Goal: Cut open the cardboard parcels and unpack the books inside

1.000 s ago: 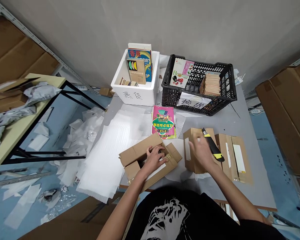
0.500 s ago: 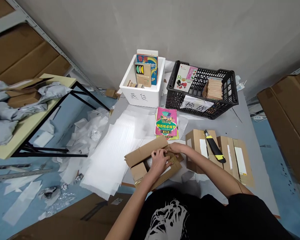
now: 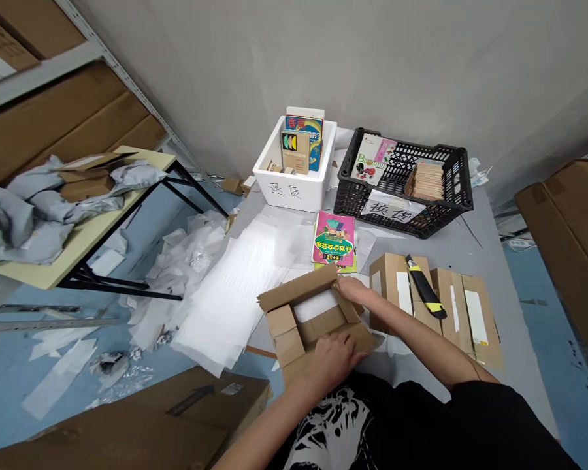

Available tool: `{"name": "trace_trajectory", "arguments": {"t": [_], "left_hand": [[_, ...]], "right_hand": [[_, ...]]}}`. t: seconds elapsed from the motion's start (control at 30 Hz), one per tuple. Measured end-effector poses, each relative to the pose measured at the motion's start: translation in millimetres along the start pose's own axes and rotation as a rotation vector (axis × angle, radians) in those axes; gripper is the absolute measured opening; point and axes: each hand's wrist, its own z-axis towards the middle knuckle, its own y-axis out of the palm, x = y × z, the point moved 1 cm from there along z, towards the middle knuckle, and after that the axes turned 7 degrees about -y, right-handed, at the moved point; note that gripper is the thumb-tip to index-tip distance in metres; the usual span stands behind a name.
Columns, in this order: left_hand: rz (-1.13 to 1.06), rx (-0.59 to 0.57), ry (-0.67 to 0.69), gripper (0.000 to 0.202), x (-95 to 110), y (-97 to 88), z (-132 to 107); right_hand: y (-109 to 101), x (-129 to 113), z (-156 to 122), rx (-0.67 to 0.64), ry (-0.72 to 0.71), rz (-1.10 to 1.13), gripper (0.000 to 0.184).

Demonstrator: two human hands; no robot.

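A small cardboard box (image 3: 298, 320) lies on the grey table (image 3: 470, 245) in front of me, flaps spread, white foam showing inside. My left hand (image 3: 334, 358) grips the near flap, fingers curled over its edge. My right hand (image 3: 351, 288) holds the far right flap at the box's corner. A black and yellow utility knife (image 3: 425, 295) rests on a closed cardboard parcel (image 3: 396, 287) to the right.
A pink book (image 3: 334, 239) lies beyond the box. A white foam bin (image 3: 294, 186) with books and a black plastic crate (image 3: 402, 199) stand at the back. White foam sheets (image 3: 230, 294) cover the table's left. Another flat parcel (image 3: 470, 316) lies right. A yellow side table (image 3: 78, 238) stands left.
My right hand left the parcel with the knife and came to the open box. My left hand pulled the near flap down toward me, which exposed the white foam inside.
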Motion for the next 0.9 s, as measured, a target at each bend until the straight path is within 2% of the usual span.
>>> {"name": "trace_trajectory", "arguments": {"t": [0.07, 0.2, 0.27, 0.33, 0.47, 0.57, 0.67, 0.73, 0.8, 0.9], "left_hand": [[0.011, 0.027, -0.173, 0.03, -15.3, -2.1, -12.7], [0.213, 0.268, -0.671, 0.032, -57.2, -9.3, -31.4], [0.253, 0.32, -0.796, 0.043, -70.5, -7.0, -36.5], [0.244, 0.315, -0.866, 0.056, -75.8, -1.0, -37.7], [0.202, 0.251, -0.9, 0.082, -73.0, 10.3, -32.1], [0.164, 0.228, -0.868, 0.088, -71.1, 14.5, -29.8], [0.07, 0.28, -0.819, 0.082, -75.8, 17.3, -33.9], [-0.055, 0.357, -0.773, 0.082, -84.1, 18.6, -38.9], [-0.23, 0.427, -0.748, 0.086, -96.7, 18.4, -44.3], [-0.502, 0.421, -0.765, 0.085, -118.1, 13.9, -51.4]], "right_hand": [[6.8, -8.9, -8.6, 0.102, 0.056, -0.038, 0.051], [27.9, -28.4, -23.9, 0.264, 0.099, -0.114, 0.081], [39.5, -35.4, -28.4, 0.355, 0.1, -0.156, 0.092], [51.2, -39.0, -29.7, 0.403, 0.115, -0.181, 0.103], [72.4, -41.0, -25.7, 0.392, 0.127, -0.202, 0.116], [81.8, -44.4, -25.0, 0.425, 0.117, -0.186, 0.107], [82.5, -45.2, -31.1, 0.427, 0.091, -0.093, 0.096], [77.8, -38.6, -37.4, 0.41, 0.062, 0.078, 0.092], [70.2, -24.7, -43.0, 0.375, 0.034, 0.36, 0.081], [58.3, 1.5, -47.7, 0.328, 0.017, 0.675, 0.057]]}}
